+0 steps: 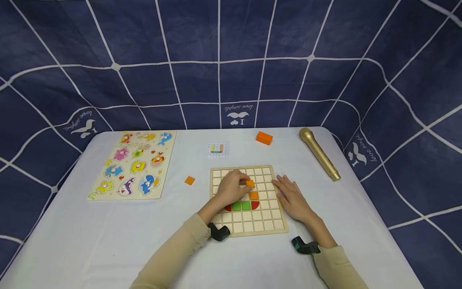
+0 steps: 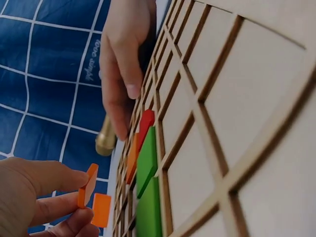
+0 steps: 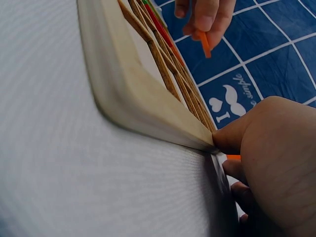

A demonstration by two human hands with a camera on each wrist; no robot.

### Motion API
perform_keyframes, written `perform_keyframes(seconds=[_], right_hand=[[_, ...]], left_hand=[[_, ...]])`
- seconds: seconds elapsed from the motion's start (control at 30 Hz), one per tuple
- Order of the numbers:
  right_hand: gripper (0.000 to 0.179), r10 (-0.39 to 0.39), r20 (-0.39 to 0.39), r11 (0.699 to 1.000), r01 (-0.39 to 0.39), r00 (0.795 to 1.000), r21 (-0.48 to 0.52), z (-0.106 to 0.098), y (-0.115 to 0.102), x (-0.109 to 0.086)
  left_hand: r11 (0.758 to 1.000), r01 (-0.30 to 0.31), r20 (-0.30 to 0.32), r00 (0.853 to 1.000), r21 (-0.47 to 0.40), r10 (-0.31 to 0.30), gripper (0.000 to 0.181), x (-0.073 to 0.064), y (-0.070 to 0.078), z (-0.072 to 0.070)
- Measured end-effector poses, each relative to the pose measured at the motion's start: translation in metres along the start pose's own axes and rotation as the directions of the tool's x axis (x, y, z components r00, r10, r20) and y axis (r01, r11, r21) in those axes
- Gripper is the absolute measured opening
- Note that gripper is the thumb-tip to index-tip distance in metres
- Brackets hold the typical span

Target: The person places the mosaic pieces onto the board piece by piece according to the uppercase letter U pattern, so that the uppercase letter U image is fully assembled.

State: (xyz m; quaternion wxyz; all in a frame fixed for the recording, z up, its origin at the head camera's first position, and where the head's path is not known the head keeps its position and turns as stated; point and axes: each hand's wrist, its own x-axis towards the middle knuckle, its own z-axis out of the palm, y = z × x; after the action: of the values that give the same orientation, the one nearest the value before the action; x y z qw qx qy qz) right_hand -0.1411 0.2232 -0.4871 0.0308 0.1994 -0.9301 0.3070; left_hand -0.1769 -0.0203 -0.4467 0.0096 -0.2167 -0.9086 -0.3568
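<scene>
My left hand (image 1: 231,188) pinches an orange square tile (image 2: 88,187) between thumb and fingers, above the wooden grid board (image 1: 249,233). Below it on the board sit another orange tile (image 1: 254,195), two green tiles (image 1: 241,206) side by side, and a red rounded tile (image 1: 255,205) at each end of the green pair; the left red one is partly covered by my hand. My right hand (image 1: 291,198) rests along the board's right edge, fingers extended, with the thumb (image 3: 229,138) touching the rim.
A loose orange tile (image 1: 189,180) lies left of the board. Behind it are a pattern card (image 1: 218,150) and an orange block (image 1: 264,138). An animal puzzle board (image 1: 133,166) occupies the left side; a gold microphone (image 1: 319,153) lies at the right.
</scene>
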Motion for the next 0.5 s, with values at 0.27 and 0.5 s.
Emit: perform_keyframes(seconds=[0.27,0.5], right_hand=[[0.043,0.007,0.011,1.000,-0.007,1.000,-0.001,0.000,0.000,0.000],[0.043,0.009,0.015,1.000,-0.009,1.000,-0.006,-0.001,0.000,0.000]], left_hand=[[0.997,0.002,0.044,0.999,0.081,-0.005,0.023,0.007,-0.001,0.011],[0.991,-0.003,0.067,0.998,0.136,-0.007,0.023,0.010,-0.001,0.015]])
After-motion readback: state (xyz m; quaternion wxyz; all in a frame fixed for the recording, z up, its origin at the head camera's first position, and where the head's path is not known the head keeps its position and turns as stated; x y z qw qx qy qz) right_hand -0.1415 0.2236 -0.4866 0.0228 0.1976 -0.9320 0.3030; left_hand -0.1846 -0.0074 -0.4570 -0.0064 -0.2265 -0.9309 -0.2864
